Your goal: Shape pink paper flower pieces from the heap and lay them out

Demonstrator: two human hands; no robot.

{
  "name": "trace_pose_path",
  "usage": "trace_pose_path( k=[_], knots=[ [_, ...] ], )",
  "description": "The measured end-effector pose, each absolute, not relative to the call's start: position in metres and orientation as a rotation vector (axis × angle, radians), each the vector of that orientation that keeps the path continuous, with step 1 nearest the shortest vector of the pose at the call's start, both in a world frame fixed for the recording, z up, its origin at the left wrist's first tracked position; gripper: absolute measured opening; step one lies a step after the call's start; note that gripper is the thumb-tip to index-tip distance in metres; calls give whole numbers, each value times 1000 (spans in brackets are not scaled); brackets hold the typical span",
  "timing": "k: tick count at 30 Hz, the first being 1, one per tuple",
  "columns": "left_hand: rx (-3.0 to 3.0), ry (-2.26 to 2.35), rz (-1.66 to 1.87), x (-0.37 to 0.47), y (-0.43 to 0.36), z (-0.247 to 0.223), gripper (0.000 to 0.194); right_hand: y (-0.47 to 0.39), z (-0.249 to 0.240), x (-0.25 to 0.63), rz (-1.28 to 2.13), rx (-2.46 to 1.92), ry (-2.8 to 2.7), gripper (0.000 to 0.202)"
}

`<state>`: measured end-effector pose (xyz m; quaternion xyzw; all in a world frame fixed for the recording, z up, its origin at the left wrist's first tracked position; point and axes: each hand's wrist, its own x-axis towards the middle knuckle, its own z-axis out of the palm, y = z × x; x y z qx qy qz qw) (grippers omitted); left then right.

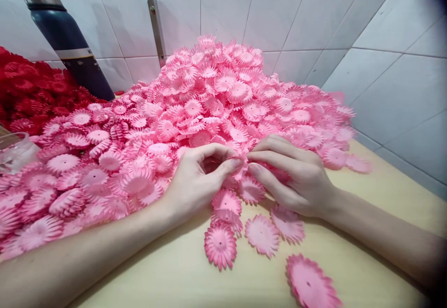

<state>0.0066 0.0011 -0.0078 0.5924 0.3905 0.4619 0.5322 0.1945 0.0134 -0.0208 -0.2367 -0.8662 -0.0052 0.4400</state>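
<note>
A large heap of pink scalloped paper-like flower discs (195, 107) rises in front of both hands. My left hand (206, 173) pinches the edge of a pink flower piece (240, 166) between thumb and index finger. From the right, my right hand (293, 173) meets it with its fingertips on the same piece, which is largely hidden by the fingers. Below the hands, several loose flower discs lie on the table, among them a darker-edged one (220, 245), a paler one (261, 235) and one near the front edge of view (312, 282).
Behind the heap stands a white tiled wall with a metal bracket (156, 30). A dark blue bottle (75, 49) leans in view at the back left, beside a red flower heap (31, 89). At the far left is a clear container (17, 154). The table (157, 270) is pale yellow.
</note>
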Motion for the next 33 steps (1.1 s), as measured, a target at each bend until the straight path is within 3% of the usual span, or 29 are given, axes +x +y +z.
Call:
trace_pose_path(
  k=[5, 15, 21, 33],
  knots=[
    [1546, 974, 1076, 7, 0, -6, 14, 14, -20, 194, -9, -519, -2176, 7],
    [1597, 884, 1051, 6, 2, -12, 3, 14, -21, 193, 29, -569, -2194, 11],
    [1541, 942, 1053, 7, 1, -10, 17, 14, -22, 193, 3, -575, -2175, 11],
    [1650, 1054, 1092, 5, -2, -8, 22, 13, -19, 193, 16, -539, -2235, 9]
  ],
)
